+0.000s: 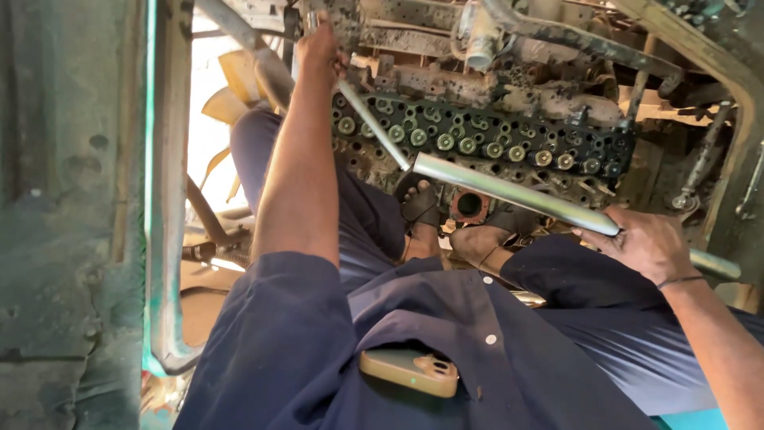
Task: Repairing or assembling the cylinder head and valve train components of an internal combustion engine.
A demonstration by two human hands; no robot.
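My right hand point(649, 243) grips a long shiny steel pipe point(509, 193) near its outer end. The pipe runs up-left and joins a thinner steel bar point(374, 123). My left hand point(318, 48) is stretched far forward and closed around the top of that thin bar, against the grimy engine. The black cylinder head point(485, 139) with its rows of round bolts lies just beyond the bar. My feet in dark sandals point(422, 205) rest against the engine block below the head.
A dirty green metal frame point(163, 199) stands upright at the left. A yellowish fan blade point(235, 76) shows behind it. Rusty pipes and brackets point(573, 40) crowd the top and right. A phone point(410, 370) sticks out of my blue shirt pocket.
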